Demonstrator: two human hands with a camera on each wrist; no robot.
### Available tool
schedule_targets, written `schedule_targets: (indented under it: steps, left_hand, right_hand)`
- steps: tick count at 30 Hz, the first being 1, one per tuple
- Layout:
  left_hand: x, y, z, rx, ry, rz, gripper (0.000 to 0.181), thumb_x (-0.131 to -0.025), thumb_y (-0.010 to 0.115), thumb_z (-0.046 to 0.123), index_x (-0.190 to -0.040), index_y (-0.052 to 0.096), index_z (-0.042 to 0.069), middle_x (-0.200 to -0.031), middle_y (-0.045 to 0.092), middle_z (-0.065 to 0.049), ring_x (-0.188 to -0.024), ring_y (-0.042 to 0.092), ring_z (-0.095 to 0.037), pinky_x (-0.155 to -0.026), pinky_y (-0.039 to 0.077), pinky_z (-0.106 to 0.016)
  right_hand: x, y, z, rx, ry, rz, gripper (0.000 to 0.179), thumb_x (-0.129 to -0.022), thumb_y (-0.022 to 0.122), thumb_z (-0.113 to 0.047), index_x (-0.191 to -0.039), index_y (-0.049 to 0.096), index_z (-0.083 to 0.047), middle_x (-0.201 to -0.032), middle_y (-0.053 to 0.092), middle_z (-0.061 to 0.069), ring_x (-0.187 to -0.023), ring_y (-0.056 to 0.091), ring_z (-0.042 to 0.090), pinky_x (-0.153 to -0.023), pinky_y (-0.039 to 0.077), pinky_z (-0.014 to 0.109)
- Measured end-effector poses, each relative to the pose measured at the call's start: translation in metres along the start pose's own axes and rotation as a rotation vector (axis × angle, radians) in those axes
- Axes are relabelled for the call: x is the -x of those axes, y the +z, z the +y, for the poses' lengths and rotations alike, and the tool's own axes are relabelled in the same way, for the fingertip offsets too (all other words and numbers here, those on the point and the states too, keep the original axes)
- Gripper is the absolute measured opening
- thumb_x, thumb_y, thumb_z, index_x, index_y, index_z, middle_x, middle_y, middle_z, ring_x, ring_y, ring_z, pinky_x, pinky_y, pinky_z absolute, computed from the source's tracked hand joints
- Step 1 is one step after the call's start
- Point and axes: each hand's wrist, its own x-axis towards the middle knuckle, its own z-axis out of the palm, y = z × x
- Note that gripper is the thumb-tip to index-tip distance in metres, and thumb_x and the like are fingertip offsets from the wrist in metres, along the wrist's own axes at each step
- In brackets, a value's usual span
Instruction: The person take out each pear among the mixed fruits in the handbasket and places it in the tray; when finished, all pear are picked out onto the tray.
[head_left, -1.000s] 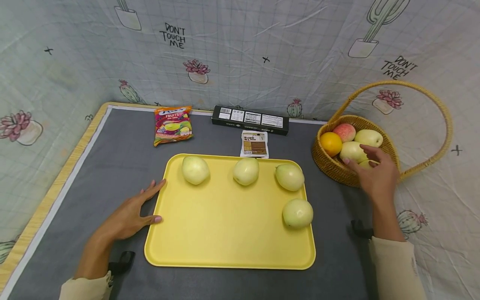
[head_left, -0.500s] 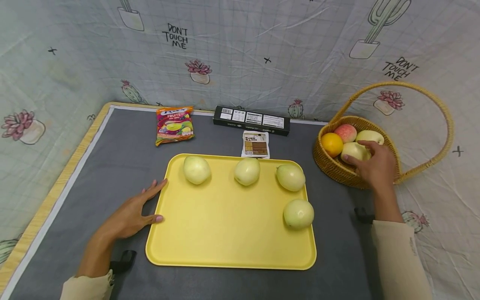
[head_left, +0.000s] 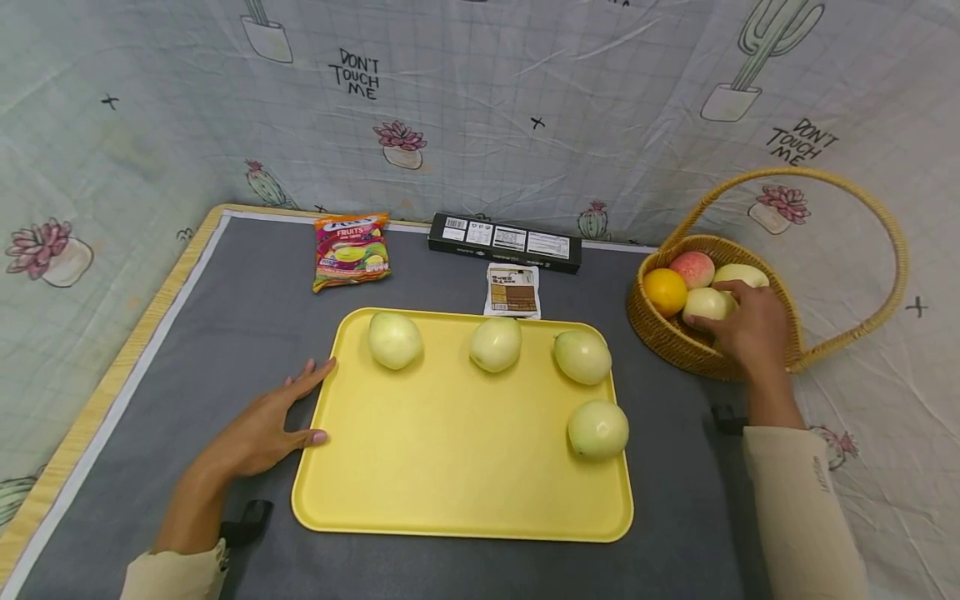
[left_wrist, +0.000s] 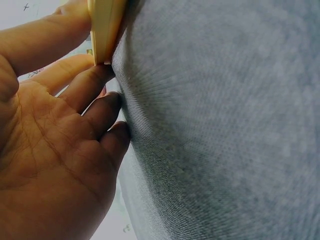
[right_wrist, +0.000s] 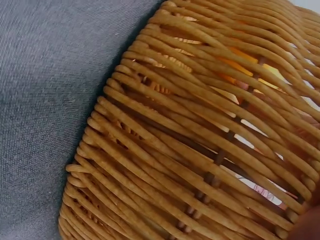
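A yellow tray [head_left: 450, 450] lies flat on the dark grey tabletop, with several pale green pears [head_left: 496, 344] along its back and right edges. My left hand [head_left: 258, 433] touches the tray's left rim, thumb and forefinger spread apart; in the left wrist view the thumb rests at the rim and other fingertips meet the cloth. At the right stands a wicker basket [head_left: 675, 346]. My right hand [head_left: 753, 325] reaches inside it, thumb and fingers curved round a pale green pear [head_left: 705, 307]. Its fingers are partly hidden; the right wrist view shows mostly wicker.
An orange [head_left: 665, 292], a peach [head_left: 692, 269] and another pale pear [head_left: 741, 274] share the basket, under its tall arched handle [head_left: 888, 225]. Behind the tray lie a candy bag [head_left: 350, 252], a long black box [head_left: 504, 242] and a small white packet [head_left: 512, 290].
My right hand has gone a little deeper into the basket, its thumb and fingers closing around a pear. The left hand stays at the tray's rim, and the view has shifted slightly.
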Motion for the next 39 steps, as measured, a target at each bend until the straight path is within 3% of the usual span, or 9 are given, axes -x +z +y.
schedule_targets:
  steps: [10,19,29,39]
  left_hand:
    - [-0.001,0.001,0.001,0.001,-0.016,-0.003,0.111,-0.086,0.088,0.032,-0.172,0.018,0.035,-0.176,0.015,-0.026,-0.152,0.014,-0.07,-0.114,0.023,-0.085]
    - [0.0,0.001,0.001,0.009,0.003,-0.002,0.11,-0.086,0.087,0.031,-0.172,0.019,0.034,-0.176,0.015,-0.027,-0.152,0.014,-0.071,-0.114,0.024,-0.085]
    - [0.001,0.001,0.0,0.015,0.01,0.003,0.11,-0.086,0.088,0.029,-0.172,0.019,0.031,-0.176,0.016,-0.028,-0.153,0.015,-0.069,-0.116,0.023,-0.083]
    - [0.001,0.001,-0.001,0.015,0.006,-0.001,0.109,-0.087,0.088,0.03,-0.172,0.019,0.033,-0.176,0.016,-0.026,-0.153,0.015,-0.068,-0.116,0.023,-0.083]
  right_hand:
    - [-0.002,0.004,0.0,0.028,-0.003,0.021,0.073,-0.084,0.091,-0.034,-0.14,0.061,0.001,-0.129,0.054,0.037,-0.123,0.046,0.054,-0.097,0.04,0.067]
    - [0.003,0.005,0.0,0.009,-0.008,0.061,0.069,-0.083,0.093,-0.031,-0.137,0.063,-0.001,-0.128,0.055,0.035,-0.124,0.046,0.053,-0.1,0.04,0.066]
    - [0.001,0.004,0.003,0.031,-0.074,0.061,0.07,-0.079,0.095,-0.028,-0.136,0.066,-0.001,-0.121,0.059,0.035,-0.114,0.051,0.053,-0.093,0.041,0.065]
    - [0.007,-0.006,-0.006,-0.01,-0.028,0.086,0.068,-0.082,0.093,-0.025,-0.138,0.063,-0.001,-0.128,0.053,0.036,-0.116,0.048,0.054,-0.091,0.04,0.065]
